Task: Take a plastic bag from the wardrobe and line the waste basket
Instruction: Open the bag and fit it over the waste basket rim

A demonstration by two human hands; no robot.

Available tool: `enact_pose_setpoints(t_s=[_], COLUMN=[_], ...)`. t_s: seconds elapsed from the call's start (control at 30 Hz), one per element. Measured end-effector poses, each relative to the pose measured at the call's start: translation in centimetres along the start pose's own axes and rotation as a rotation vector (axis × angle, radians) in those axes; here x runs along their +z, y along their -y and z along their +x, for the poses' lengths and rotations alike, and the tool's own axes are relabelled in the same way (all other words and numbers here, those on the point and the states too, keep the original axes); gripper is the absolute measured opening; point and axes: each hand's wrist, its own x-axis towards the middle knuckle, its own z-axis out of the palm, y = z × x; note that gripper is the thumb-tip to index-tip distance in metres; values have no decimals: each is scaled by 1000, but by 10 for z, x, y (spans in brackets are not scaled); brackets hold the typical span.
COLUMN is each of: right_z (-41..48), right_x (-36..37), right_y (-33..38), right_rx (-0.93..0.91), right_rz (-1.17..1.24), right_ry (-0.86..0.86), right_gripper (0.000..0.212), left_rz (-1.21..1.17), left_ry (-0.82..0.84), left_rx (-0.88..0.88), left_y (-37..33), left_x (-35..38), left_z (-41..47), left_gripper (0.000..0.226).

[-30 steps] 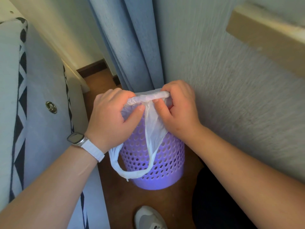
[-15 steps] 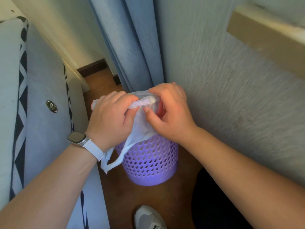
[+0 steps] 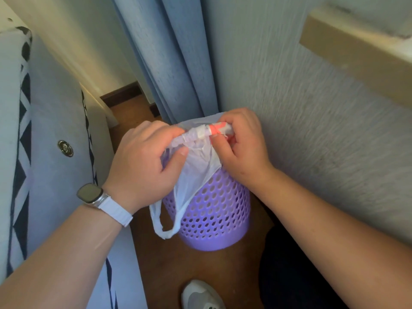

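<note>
A purple perforated waste basket [image 3: 214,216] stands on the brown floor against the wall. Directly above its mouth I hold a thin white plastic bag [image 3: 197,166], partly rolled, with a pink-printed rolled end by my right fingers. My left hand [image 3: 146,162], with a white watch on the wrist, pinches the bag's left side. My right hand [image 3: 242,147] grips the rolled end on the right. The bag's handle loops dangle down the basket's left side. My hands and the bag hide the basket's rim.
A blue curtain [image 3: 169,59] hangs just behind the basket. A textured wall [image 3: 312,121] with a wooden ledge [image 3: 361,52] runs on the right. A grey and black-white patterned bed side [image 3: 44,141] closes the left. My shoe [image 3: 200,295] is on the floor below.
The bag has unrolled a little further between my hands, and its pink-printed end now shows at my right fingers. The handle loops hang a bit lower than half a second ago.
</note>
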Motion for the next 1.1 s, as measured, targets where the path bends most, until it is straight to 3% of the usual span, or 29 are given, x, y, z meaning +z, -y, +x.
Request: enact_pose_setpoints(t_s=[0.13, 0.33, 0.57, 0.7, 0.87, 0.97, 1.1], right_z=[3, -1, -2, 1, 1, 0, -1], right_x=[2, 9, 6, 3, 5, 4, 3], right_y=[12, 26, 13, 1, -1, 3, 13], right_rx=[-57, -61, -19, 29, 40, 48, 6], right_rz=[-41, -72, 24, 38, 41, 18, -47], right_ry=[-32, -17, 195, 159, 131, 76, 22], right_gripper=[26, 23, 36, 42, 24, 25, 27], left_rz=[66, 105, 58, 56, -9, -85, 1], left_ry=[-50, -60, 19, 15, -20, -28, -19], left_rx=[-27, -50, -147, -125, -124, -96, -65], left_y=[-16, -18, 8, 16, 9, 3, -7], left_x=[1, 7, 13, 13, 13, 11, 7], left_z=[2, 2, 1, 0, 1, 1, 0], left_gripper=[40, 30, 23, 21, 21, 20, 39])
